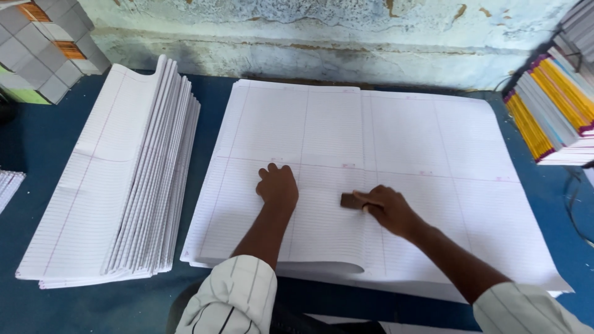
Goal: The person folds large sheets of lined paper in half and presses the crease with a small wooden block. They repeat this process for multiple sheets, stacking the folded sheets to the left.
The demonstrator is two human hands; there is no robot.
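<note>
A large ruled white sheet (334, 133) lies folded over on a wide stack of ruled sheets (470, 198) on the blue table. My left hand (278, 186) rests knuckles-down on the folded sheet, fingers curled. To its right, my right hand (385, 207) grips a small dark brown block (350, 200) and presses it against the fold line of the sheet. The folded edge bulges near the front (334, 267).
A tall slanted pile of folded ruled sheets (117, 185) lies at the left. Grey and orange-edged bundles (46, 46) stand at the back left. Stacked notebooks with yellow and purple edges (554, 108) sit at the right. A worn pale wall (322, 37) runs behind.
</note>
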